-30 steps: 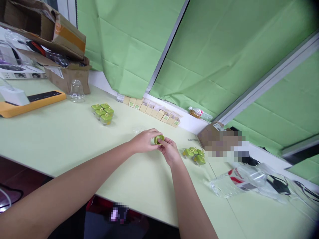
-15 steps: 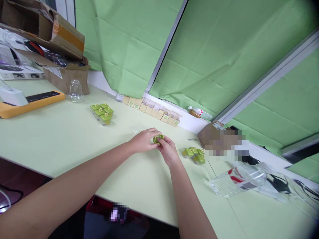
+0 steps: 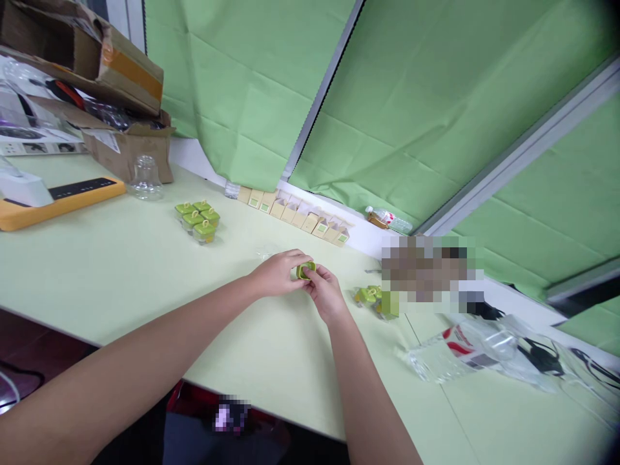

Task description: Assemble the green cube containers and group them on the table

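Above the middle of the pale table (image 3: pixel 271 349), both my hands hold one small green lid (image 3: pixel 306 270), its hollow side turned toward me. My left hand (image 3: pixel 277 274) grips the lid's left edge with fingers curled over the far side. My right hand (image 3: pixel 323 289) pinches it from the right, with the thumb pressed inside the rim. A small clear piece (image 3: pixel 265 250) lies just beyond my left hand. To the left stands a group of small clear containers with green, looped lids (image 3: pixel 197 221). A similar group (image 3: pixel 371 297) sits right of my right hand, partly blurred.
Small cardboard boxes (image 3: pixel 300 216) line the table's back edge. A yellow power strip (image 3: pixel 62 197), a clear dome-shaped piece (image 3: pixel 146 177) and cardboard cartons (image 3: pixel 128 145) are at left. A large plastic bottle (image 3: pixel 460 349) lies at right, near cables. Green curtains (image 3: pixel 411 97) hang behind.
Hardly anything differs. My hands and the green lid have shifted very slightly left, and the right thumb still presses inside the lid.
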Demonstrator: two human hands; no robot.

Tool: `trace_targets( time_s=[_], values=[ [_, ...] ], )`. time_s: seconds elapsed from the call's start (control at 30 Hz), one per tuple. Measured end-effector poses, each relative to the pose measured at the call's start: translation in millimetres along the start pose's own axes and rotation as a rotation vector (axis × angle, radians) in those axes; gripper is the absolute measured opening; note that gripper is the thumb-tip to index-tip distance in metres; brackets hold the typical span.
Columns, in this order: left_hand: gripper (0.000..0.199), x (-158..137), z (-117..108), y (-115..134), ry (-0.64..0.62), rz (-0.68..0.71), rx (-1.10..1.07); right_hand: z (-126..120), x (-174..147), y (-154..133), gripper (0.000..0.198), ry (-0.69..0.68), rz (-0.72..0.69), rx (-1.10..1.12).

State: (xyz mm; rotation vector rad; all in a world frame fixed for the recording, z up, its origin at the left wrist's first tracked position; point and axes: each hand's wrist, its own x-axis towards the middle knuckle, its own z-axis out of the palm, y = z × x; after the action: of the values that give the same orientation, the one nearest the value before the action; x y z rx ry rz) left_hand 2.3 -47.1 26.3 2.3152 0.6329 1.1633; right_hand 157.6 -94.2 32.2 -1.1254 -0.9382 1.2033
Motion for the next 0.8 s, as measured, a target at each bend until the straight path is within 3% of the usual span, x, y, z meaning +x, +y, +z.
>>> trace_targets(
  time_s=[0.8],
  values=[
    [0.039,-0.3,0.7,0.7,-0.004,-0.015,0.025,0.3,-0.4,0.4,0.028,-0.005,0.001,0.007]
  ],
)
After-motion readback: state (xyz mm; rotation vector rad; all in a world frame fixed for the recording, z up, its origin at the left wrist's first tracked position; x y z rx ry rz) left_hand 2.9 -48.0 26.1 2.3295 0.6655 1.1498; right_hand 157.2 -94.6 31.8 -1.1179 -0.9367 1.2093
